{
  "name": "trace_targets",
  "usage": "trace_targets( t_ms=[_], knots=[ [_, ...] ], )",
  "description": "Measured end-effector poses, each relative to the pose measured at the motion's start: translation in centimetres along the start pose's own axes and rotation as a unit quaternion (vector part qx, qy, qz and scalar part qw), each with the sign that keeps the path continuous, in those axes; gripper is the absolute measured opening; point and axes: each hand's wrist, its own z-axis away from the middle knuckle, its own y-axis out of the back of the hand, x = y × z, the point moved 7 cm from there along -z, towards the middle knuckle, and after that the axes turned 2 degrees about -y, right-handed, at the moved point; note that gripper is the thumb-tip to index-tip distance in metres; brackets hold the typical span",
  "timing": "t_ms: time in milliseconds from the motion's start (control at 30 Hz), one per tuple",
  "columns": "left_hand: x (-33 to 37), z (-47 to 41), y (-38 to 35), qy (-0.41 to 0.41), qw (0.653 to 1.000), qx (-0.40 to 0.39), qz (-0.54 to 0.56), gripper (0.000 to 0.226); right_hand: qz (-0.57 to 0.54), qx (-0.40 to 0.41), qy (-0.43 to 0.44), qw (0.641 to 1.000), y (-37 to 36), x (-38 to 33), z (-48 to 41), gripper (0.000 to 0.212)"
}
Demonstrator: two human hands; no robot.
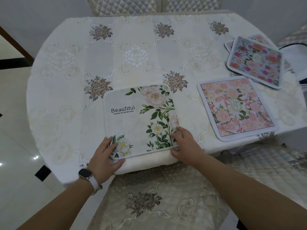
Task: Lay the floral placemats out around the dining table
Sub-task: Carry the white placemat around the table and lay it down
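Observation:
A white placemat (132, 120) printed with green leaves, white flowers and the word "Beautiful" lies flat at the table's near edge. My left hand (103, 159) grips its near left corner, thumb under the edge. My right hand (184, 146) holds its near right corner, fingers on top. A pink floral placemat (235, 107) lies flat to the right. Farther right, a blue-grey placemat with red and pink flowers (255, 62) rests on top of a small stack of other mats (230, 45).
The table (136, 55) wears a cream embroidered cloth. A cushioned chair seat (157, 201) sits directly below me, another (265, 161) to the right, and quilted chair backs (126, 5) stand at the far side. A white object with a dark rim (299, 60) is at the right edge.

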Motion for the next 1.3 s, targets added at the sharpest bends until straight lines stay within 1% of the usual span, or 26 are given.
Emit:
trace_targets(
  t_ms=[267, 400, 467, 600, 800, 1000, 1167, 1300],
  knots=[
    [0.1, 0.7, -0.1, 0.006, 1.000, 0.010, 0.028, 0.057, -0.012, -0.005, -0.016, 1.000, 0.0, -0.1, 0.0, 0.057],
    [1.9, 1.2, -1.2, -0.033, 0.999, -0.036, -0.011, 0.048, -0.017, -0.015, -0.019, 1.000, 0.0, 0.2, 0.0, 0.056],
    [2.8, 1.2, -1.8, -0.038, 0.998, -0.048, -0.027, 0.051, -0.021, -0.019, -0.022, 0.999, 0.1, 0.3, 0.0, 0.055],
    [2.8, 0.9, -2.0, -0.019, 0.998, -0.049, -0.029, 0.054, -0.006, -0.025, -0.019, 0.999, 0.1, 0.0, 0.1, 0.056],
    [2.0, 0.2, -0.4, -0.022, 0.995, -0.063, -0.069, 0.054, 0.019, -0.025, -0.024, 0.999, 1.1, -1.2, 0.6, 0.056],
    [2.8, 0.3, 2.0, -0.054, 0.992, -0.076, -0.081, 0.057, 0.048, 0.027, -0.018, 0.998, 3.7, -3.7, 2.2, 0.055],
    [5.7, 0.6, 4.4, -0.105, 0.990, -0.065, -0.072, 0.060, 0.089, 0.100, -0.023, 0.991, 6.2, -5.6, 5.0, 0.051],
    [8.4, 0.2, 5.2, -0.152, 0.982, -0.062, -0.094, 0.059, 0.095, 0.153, -0.045, 0.983, 7.6, -6.1, 7.9, 0.046]
  ],
)
